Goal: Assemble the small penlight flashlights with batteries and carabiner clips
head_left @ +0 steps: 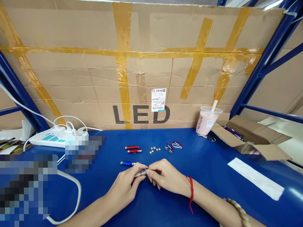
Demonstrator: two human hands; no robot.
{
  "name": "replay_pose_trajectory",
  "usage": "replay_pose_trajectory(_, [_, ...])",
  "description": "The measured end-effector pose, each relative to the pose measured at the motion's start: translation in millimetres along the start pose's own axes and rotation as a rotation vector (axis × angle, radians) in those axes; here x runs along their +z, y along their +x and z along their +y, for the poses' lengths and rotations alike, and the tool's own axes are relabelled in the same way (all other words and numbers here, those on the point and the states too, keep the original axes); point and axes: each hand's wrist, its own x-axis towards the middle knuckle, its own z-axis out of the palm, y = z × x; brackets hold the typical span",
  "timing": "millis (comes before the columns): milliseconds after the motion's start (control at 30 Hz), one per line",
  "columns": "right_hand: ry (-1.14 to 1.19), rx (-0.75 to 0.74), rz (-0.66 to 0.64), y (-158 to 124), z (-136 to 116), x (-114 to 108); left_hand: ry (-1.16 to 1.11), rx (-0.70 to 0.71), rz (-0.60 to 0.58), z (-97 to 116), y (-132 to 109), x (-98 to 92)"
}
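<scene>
Both hands meet over the blue table (203,164). My left hand (125,186) and my right hand (164,176) pinch a small red metal tube (141,173) between their fingertips, one at each end. A blue pen-shaped tube (127,163) lies just behind my left fingers. Further back lie two red tubes (133,149), several small silver button cells (155,149) and a few red and white clips (174,145). A red string circles my right wrist.
A taped cardboard wall marked LED (142,114) closes the back. A pink drink cup with a straw (207,119) and an open cardboard box (251,137) stand at right. A white power strip (50,138) with cables sits at left. A white paper strip (255,178) lies at right.
</scene>
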Motion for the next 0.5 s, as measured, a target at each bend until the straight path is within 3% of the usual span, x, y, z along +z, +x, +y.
replay_pose_trajectory(267, [-0.184,-0.055,0.063,-2.1,-7.3,-4.6,0.158,0.089,0.091,-1.6,-1.3,0.6])
replay_pose_trajectory(400, [-0.27,-0.095,0.087,-3.7,-8.1,-5.6,0.203,0.061,0.091,1.2,-1.6,0.4])
replay_pose_trajectory(500, [-0.372,-0.13,0.186,-2.4,-5.6,-6.7,0.224,-0.021,0.085,4.9,-1.0,0.2])
